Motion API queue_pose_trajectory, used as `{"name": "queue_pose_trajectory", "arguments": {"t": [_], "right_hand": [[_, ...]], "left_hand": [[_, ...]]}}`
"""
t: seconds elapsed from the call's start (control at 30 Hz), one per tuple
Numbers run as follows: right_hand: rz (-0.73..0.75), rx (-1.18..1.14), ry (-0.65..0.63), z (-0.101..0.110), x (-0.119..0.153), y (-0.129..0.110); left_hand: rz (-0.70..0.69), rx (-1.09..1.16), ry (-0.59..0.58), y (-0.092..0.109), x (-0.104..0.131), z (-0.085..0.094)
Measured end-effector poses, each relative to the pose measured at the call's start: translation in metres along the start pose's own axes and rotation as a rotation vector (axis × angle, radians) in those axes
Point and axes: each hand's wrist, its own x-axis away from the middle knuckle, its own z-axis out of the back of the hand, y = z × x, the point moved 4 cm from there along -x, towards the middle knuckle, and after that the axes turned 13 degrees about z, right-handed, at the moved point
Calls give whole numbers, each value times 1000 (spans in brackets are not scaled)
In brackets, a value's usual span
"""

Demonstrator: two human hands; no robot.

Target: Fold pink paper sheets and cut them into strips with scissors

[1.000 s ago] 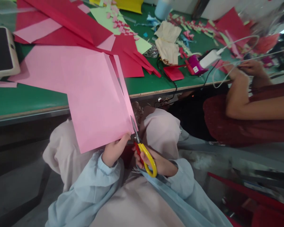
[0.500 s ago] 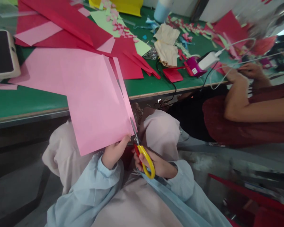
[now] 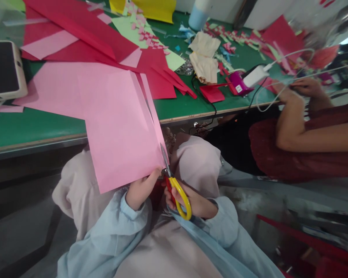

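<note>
My left hand point(image 3: 139, 190) pinches the near edge of a pink paper sheet point(image 3: 118, 123) that hangs from the green table point(image 3: 31, 125) down over my lap. My right hand point(image 3: 195, 202) grips yellow-and-red scissors point(image 3: 175, 189). Their blades point up along the sheet's right edge, beside a narrow cut strip point(image 3: 153, 112). Both sleeves are light blue.
A phone point(image 3: 4, 71) lies at the table's left. Red paper sheets point(image 3: 75, 34), green paper with pink bits point(image 3: 145, 34), a beige cloth point(image 3: 204, 58), a magenta device with charger and cables point(image 3: 243, 79) cover the table. A person in a dark red top point(image 3: 307, 135) sits at right.
The view drifted slightly; the scissors and both hands stay at the sheet's lower right edge with hardly any shift.
</note>
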Motion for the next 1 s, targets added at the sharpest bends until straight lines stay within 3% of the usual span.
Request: {"name": "queue_pose_trajectory", "arguments": {"t": [1.0], "right_hand": [[13,-17,-1,3,-6,0]], "left_hand": [[2,-14,2,-1,2,-1]]}}
